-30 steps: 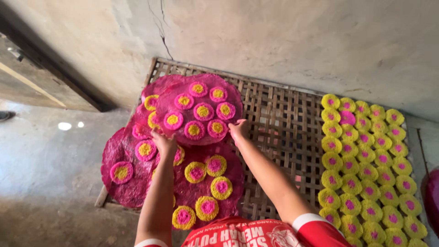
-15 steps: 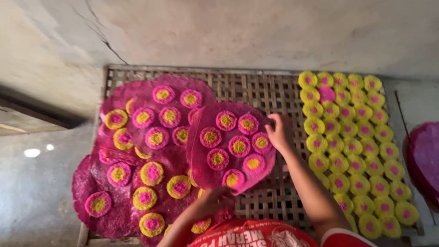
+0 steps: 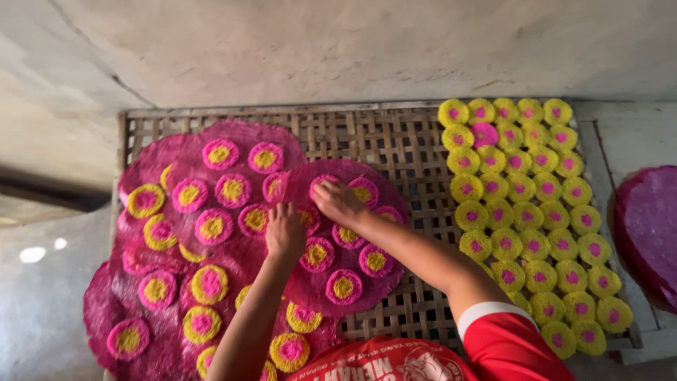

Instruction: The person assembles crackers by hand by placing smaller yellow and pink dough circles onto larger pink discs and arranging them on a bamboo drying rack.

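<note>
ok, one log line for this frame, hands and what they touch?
left hand: flat on round magenta sheet | right hand: on same sheet | sheet: on woven rack | yellow discs: rows at right
</note>
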